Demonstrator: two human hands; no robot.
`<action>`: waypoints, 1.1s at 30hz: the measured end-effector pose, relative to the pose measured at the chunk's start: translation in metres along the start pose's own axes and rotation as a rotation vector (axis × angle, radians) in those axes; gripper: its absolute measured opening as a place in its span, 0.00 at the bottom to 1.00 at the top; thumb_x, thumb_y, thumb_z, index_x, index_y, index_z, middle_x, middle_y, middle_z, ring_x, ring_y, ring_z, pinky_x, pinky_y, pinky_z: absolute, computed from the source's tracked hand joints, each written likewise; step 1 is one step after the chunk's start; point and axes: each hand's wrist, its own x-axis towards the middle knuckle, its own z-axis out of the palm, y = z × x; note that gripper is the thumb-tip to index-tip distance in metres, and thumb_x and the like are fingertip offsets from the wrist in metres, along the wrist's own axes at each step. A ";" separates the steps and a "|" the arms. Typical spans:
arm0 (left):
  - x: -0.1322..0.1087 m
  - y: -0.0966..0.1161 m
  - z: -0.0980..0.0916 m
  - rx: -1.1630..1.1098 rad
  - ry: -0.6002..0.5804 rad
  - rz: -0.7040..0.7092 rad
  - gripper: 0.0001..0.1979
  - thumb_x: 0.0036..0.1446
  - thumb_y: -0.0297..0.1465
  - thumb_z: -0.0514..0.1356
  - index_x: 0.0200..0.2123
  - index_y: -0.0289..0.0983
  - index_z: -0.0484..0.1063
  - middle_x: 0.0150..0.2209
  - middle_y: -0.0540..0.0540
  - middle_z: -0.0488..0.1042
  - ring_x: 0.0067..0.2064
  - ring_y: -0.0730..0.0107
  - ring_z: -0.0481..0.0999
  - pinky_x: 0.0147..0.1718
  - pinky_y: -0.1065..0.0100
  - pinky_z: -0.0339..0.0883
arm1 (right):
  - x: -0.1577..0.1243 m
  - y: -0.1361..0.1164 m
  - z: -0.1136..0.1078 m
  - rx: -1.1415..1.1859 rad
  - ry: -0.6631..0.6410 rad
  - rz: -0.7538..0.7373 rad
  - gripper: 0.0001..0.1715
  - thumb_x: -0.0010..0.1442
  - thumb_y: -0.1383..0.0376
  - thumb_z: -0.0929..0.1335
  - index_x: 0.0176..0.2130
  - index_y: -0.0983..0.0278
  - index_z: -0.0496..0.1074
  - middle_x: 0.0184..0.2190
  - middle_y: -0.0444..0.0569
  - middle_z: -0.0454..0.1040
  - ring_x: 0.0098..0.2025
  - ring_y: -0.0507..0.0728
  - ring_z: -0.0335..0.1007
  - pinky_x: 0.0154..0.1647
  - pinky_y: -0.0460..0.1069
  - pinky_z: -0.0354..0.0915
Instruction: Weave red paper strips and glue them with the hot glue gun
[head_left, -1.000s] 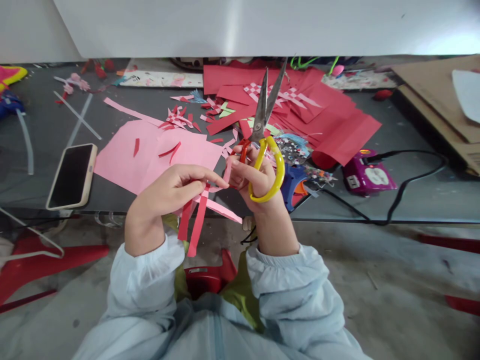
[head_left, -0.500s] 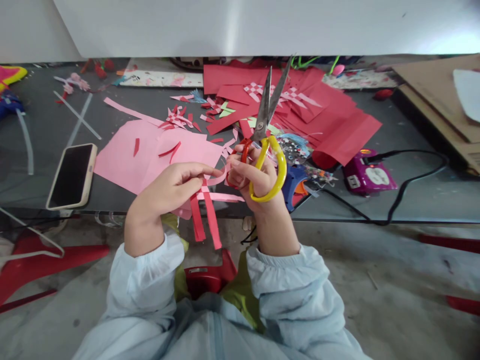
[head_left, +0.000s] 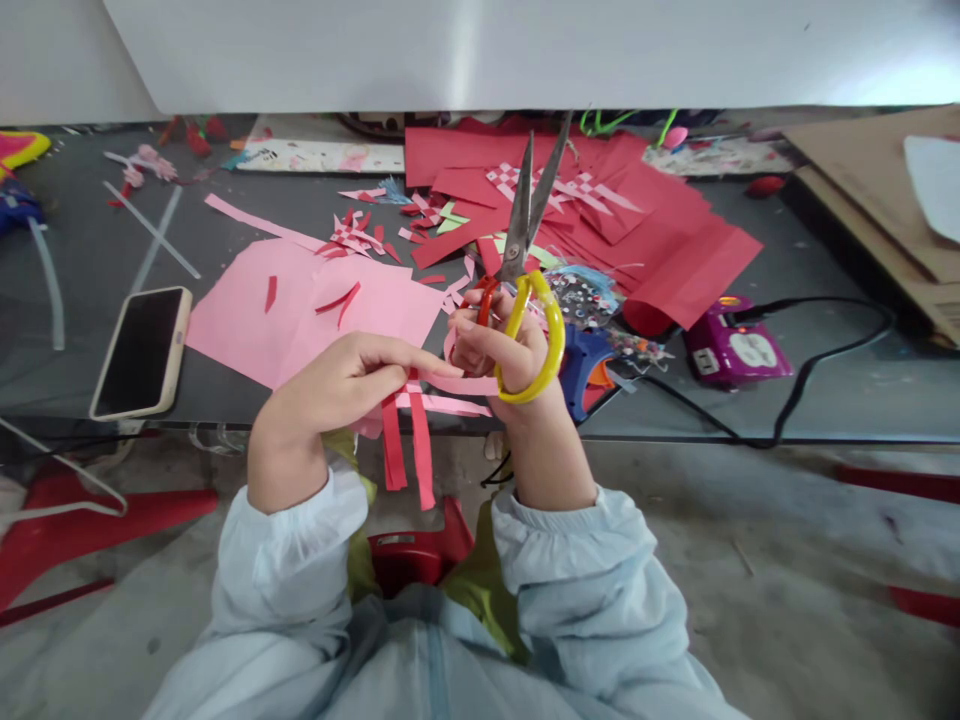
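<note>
From my end of the head camera, I have both hands just beside each other above the table's (head_left: 847,400) near edge, with the strips between them. The left hand (head_left: 330,385) is nearer: its thumb and fingers are pinched narrow on the crossing of the red strips (head_left: 394,450) and pink strips (head_left: 454,404), and its index finger reaches out to the right. From that pinch, the red strips hang toward the wearer, long axis running down past the table edge. The pink strips lie roughly square to them, pointing across toward the right hand (head_left: 487,340).

I read the right hand as loaded: the scissors (head_left: 515,260) hang on it, yellow ring round the thumb side, blades parted and aimed away from the wearer. Its fingertips are curled in close to the upper pink strip; whether they grip it I can't tell.

As for containers, I find little. Beads (head_left: 585,298) lie beyond the right hand, and I can't make out whether a bag holds them. The cardboard (head_left: 870,190) at far right shows me no inside. The phone (head_left: 141,352) lies left of the pink sheet (head_left: 315,300).
</note>
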 end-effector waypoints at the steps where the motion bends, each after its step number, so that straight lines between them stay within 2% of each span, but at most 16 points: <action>1: 0.000 0.000 0.000 -0.001 0.012 0.005 0.22 0.54 0.25 0.51 0.45 0.38 0.82 0.33 0.47 0.81 0.27 0.74 0.72 0.26 0.72 0.64 | 0.000 0.000 0.000 0.003 0.012 0.005 0.21 0.44 0.59 0.76 0.38 0.55 0.68 0.25 0.40 0.67 0.20 0.47 0.55 0.19 0.48 0.54; 4: 0.001 -0.002 0.002 0.008 0.080 0.032 0.22 0.56 0.25 0.52 0.49 0.40 0.80 0.30 0.49 0.78 0.28 0.74 0.70 0.28 0.72 0.63 | 0.002 0.001 0.000 0.022 0.055 0.041 0.22 0.42 0.59 0.77 0.37 0.55 0.68 0.26 0.41 0.70 0.22 0.48 0.59 0.18 0.47 0.54; 8: 0.001 -0.002 0.004 -0.032 0.150 0.047 0.26 0.57 0.25 0.53 0.58 0.44 0.73 0.25 0.54 0.67 0.24 0.77 0.60 0.24 0.73 0.56 | 0.005 0.001 0.001 0.053 0.098 0.093 0.23 0.41 0.56 0.78 0.35 0.56 0.67 0.26 0.41 0.72 0.18 0.47 0.56 0.16 0.46 0.51; 12: 0.000 -0.001 0.004 -0.091 0.206 -0.001 0.29 0.59 0.25 0.54 0.64 0.40 0.64 0.23 0.56 0.59 0.24 0.77 0.57 0.24 0.73 0.55 | 0.006 -0.003 0.000 0.095 0.109 0.144 0.25 0.44 0.49 0.77 0.33 0.57 0.66 0.26 0.42 0.73 0.17 0.45 0.52 0.16 0.46 0.52; 16: 0.001 0.000 0.003 -0.093 0.244 -0.010 0.29 0.58 0.26 0.55 0.64 0.35 0.63 0.23 0.57 0.57 0.24 0.77 0.58 0.26 0.73 0.57 | 0.005 -0.008 -0.001 0.148 0.104 0.161 0.27 0.42 0.45 0.76 0.34 0.58 0.68 0.26 0.43 0.73 0.17 0.45 0.52 0.16 0.46 0.54; 20: 0.001 -0.001 0.003 -0.095 0.226 0.011 0.30 0.58 0.25 0.56 0.64 0.31 0.62 0.24 0.56 0.62 0.27 0.77 0.63 0.30 0.72 0.60 | 0.001 -0.012 0.000 0.143 0.095 0.110 0.25 0.40 0.55 0.79 0.34 0.59 0.69 0.27 0.42 0.74 0.18 0.44 0.55 0.17 0.46 0.55; 24: 0.001 -0.003 0.003 -0.103 0.225 0.024 0.30 0.58 0.26 0.57 0.64 0.31 0.61 0.26 0.56 0.63 0.28 0.77 0.65 0.33 0.72 0.63 | -0.002 -0.013 0.002 0.125 0.071 0.097 0.25 0.38 0.64 0.79 0.35 0.59 0.68 0.26 0.39 0.73 0.19 0.45 0.58 0.18 0.45 0.56; 29: -0.001 -0.001 0.004 -0.081 0.188 0.018 0.29 0.59 0.27 0.58 0.64 0.35 0.61 0.26 0.55 0.64 0.28 0.77 0.65 0.29 0.74 0.61 | -0.001 -0.011 0.001 0.102 0.031 0.016 0.22 0.39 0.67 0.76 0.35 0.58 0.68 0.26 0.39 0.73 0.19 0.46 0.56 0.18 0.46 0.53; 33: -0.003 -0.001 0.004 -0.065 0.166 -0.022 0.29 0.59 0.30 0.59 0.64 0.41 0.62 0.29 0.53 0.67 0.26 0.78 0.66 0.24 0.75 0.59 | -0.001 -0.013 -0.001 0.113 0.002 0.013 0.23 0.40 0.69 0.75 0.36 0.58 0.66 0.26 0.39 0.71 0.19 0.45 0.53 0.18 0.46 0.50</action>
